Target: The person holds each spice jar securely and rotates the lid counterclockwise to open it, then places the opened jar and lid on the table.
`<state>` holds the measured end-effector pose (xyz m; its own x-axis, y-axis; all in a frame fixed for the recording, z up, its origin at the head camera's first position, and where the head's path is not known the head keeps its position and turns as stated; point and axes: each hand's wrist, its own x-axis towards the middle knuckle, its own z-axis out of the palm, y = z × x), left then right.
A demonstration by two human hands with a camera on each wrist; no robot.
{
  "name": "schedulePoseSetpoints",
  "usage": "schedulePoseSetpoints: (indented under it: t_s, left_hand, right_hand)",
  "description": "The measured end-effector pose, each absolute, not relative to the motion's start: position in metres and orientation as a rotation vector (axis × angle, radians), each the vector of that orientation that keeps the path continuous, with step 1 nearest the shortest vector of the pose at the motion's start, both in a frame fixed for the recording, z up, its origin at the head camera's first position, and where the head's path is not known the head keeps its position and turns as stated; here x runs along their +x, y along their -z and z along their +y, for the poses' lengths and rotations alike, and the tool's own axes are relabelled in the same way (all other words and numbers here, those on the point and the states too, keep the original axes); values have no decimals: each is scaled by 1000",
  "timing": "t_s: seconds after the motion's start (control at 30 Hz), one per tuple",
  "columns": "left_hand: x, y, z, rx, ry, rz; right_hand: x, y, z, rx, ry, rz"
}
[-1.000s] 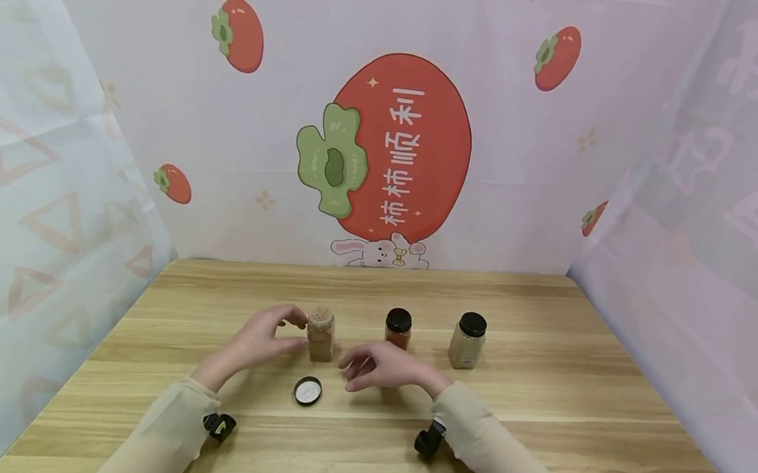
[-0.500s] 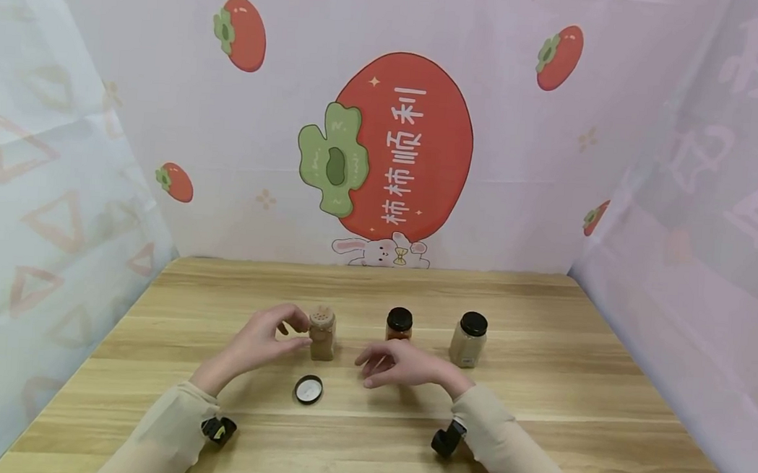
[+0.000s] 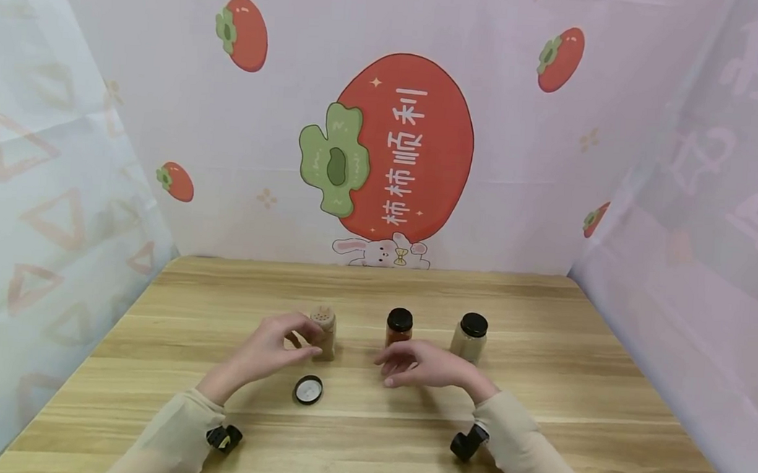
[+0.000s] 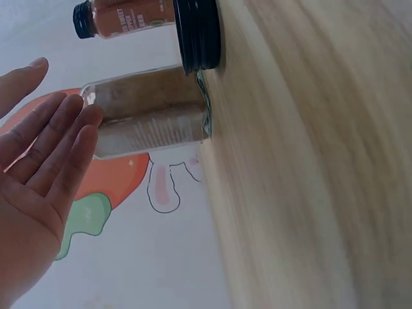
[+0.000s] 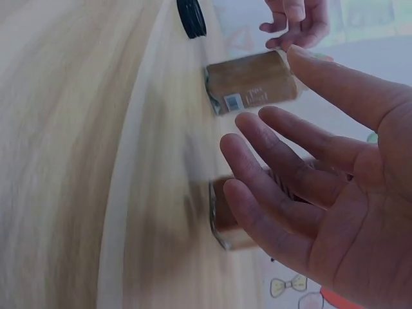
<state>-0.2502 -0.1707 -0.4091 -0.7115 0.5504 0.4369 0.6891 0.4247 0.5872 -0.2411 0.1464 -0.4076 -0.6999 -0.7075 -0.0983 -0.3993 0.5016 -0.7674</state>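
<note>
My left hand [image 3: 279,342] is at the left side of a glass spice jar [image 3: 328,340] of brown powder with a perforated shaker top. In the left wrist view its fingers are nearly straight, fingertips by the jar's upper part; contact is hard to tell. The jar's black lid [image 3: 308,390] lies on the table in front of it, pale inside up. Loosely bent and holding nothing, my right hand [image 3: 425,364] hovers before a capped jar of red-orange spice [image 3: 399,334], partly hiding it. The right wrist view shows that palm [image 5: 360,219] with fingers spread.
A capped jar of beige powder [image 3: 469,343] stands upright behind and right of my right hand. All of this is on a wooden table [image 3: 366,445]. Printed cloth [image 3: 511,201] hangs behind the table and along both sides.
My right hand has moved to the right, away from the uncapped jar and in front of the red-orange one. My left hand has shifted slightly right, overlapping the uncapped jar more.
</note>
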Motion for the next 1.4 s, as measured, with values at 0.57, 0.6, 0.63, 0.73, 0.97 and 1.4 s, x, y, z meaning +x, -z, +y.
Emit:
schedulePoseSetpoints:
  t_s: [0.57, 0.6, 0.63, 0.73, 0.97, 1.4]
  left_hand:
    - [-241, 403, -134, -1241, 1084, -2510]
    - [-240, 403, -131, -1244, 1083, -2516]
    - [-240, 403, -129, -1245, 1081, -2520]
    - [-241, 403, -121, -1249, 1089, -2530]
    - [-245, 409, -103, -1181, 1034, -2559]
    - [-252, 411, -76, -1035, 1130, -2601]
  right_hand:
    - [-236, 395, 188, -921, 1116, 2470]
    - [-236, 394, 189, -920, 1117, 2489]
    - [-235, 394, 189, -918, 1121, 2506]
    - [-235, 391, 191, -917, 1116, 2573]
    - [-236, 390, 191, -829, 1179, 2695]
    - [-248, 393, 184, -638, 1337, 2754]
